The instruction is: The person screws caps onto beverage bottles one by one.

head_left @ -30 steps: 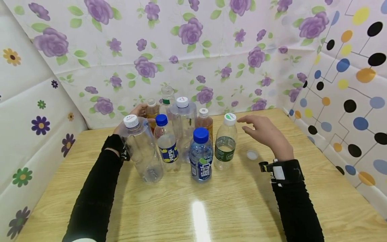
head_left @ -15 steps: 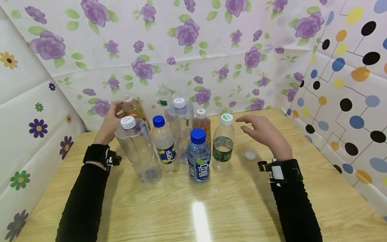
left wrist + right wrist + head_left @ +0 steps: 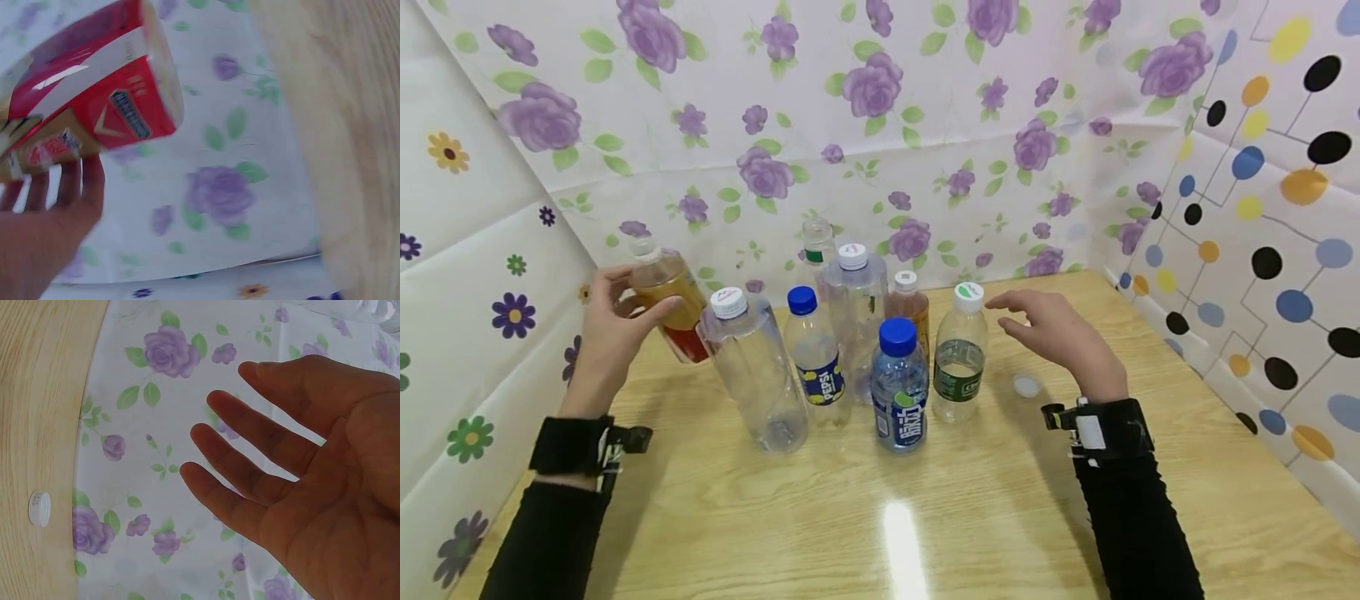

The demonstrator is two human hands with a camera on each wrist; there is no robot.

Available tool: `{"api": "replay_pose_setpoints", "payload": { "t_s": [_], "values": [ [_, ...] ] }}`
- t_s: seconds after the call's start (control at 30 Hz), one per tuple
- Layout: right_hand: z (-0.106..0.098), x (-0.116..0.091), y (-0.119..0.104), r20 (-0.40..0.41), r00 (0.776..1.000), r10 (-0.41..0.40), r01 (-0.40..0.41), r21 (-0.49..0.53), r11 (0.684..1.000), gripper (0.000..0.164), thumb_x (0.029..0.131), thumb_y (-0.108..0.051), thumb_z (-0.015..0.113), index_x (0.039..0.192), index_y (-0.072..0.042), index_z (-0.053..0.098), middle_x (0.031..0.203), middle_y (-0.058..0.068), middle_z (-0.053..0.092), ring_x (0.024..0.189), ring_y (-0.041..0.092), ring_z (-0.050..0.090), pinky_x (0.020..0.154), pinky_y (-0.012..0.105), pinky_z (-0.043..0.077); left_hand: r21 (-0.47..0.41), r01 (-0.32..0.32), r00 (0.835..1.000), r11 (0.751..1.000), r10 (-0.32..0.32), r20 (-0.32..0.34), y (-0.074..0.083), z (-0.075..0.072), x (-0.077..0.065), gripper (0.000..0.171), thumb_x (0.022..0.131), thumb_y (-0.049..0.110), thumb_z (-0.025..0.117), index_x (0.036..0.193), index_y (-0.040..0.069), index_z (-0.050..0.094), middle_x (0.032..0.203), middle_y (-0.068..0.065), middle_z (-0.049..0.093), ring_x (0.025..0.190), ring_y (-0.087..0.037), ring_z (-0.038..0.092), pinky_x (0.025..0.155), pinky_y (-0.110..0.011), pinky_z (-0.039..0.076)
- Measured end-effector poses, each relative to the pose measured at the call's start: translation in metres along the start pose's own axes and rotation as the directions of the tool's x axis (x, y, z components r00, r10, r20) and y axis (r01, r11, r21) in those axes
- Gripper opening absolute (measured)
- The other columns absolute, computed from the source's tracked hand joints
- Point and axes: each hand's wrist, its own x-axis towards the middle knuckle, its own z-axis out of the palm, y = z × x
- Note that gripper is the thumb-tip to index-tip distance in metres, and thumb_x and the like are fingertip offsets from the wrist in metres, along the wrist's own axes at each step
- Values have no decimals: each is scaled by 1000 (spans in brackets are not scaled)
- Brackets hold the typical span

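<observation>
My left hand [image 3: 606,333] grips a drink bottle [image 3: 672,292] with a gold and red label, its top leaning left, at the far left of the group. In the left wrist view this bottle [image 3: 119,94] is tilted, with curled fingers [image 3: 72,181] under its label. My right hand [image 3: 1060,329] hovers, fingers spread and relaxed, just right of a green-labelled bottle [image 3: 958,371]. The right wrist view shows that palm holding nothing. A tall clear bottle [image 3: 752,375] with a white cap stands closest to the held one.
A Pepsi bottle [image 3: 817,367], a blue-capped bottle [image 3: 898,400], another tall clear bottle [image 3: 853,300], an uncapped bottle [image 3: 817,242] and an amber-labelled bottle [image 3: 910,304] stand close together. A loose white cap [image 3: 1026,385] lies right on the table [image 3: 790,525]. Patterned cloth walls enclose the tabletop.
My left hand has carried the gold and red bottle leftward from behind the tall clear bottle, and it has tilted. The right hand stays by the green-labelled bottle.
</observation>
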Motion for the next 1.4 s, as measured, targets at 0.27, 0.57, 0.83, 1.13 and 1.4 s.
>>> {"api": "replay_pose_setpoints", "payload": {
  "t_s": [0.27,0.57,0.83,1.13,1.4],
  "values": [
    [0,-5,5,-3,1000,3,-3,1,1000,35,104,-10,58,139,-5,60,140,20,59,130,45,52,105,61,47,-36,-68,997,997,66,-41,51,-2,-39,60,93,5,73,142,18,42,137,2,48,126,-20,48,91,-11,49],
    [-10,-7,8,-8,1000,-3,3,-4,1000,36,105,-11,57,140,-4,59,141,21,58,129,44,53,106,61,46,-268,-235,970,934,244,4,99,4,-91,67,84,-26,62,142,2,43,137,-14,48,123,-24,52,95,-15,53],
    [-17,-8,6,-14,1000,-1,1,3,1000,36,105,-11,57,140,-4,59,141,21,58,129,44,53,107,61,46,-484,-322,863,814,463,203,118,28,-116,83,70,-34,67,144,-15,35,139,-24,50,121,-28,57,98,-29,57],
    [-19,-10,5,-6,1000,19,-19,12,1000,36,105,-12,56,141,-4,58,142,22,57,130,44,51,108,61,44,-257,-162,747,953,289,599,103,97,-138,82,70,-15,83,139,-2,41,132,-12,58,110,-24,67,90,-39,61],
    [-14,-9,8,2,1000,6,-6,15,1000,36,105,-12,57,139,-4,59,141,21,58,129,44,53,107,61,45,-88,22,786,996,37,617,68,160,-154,70,79,16,90,134,16,47,133,-10,58,119,-30,64,97,-35,58]
  ]
}}
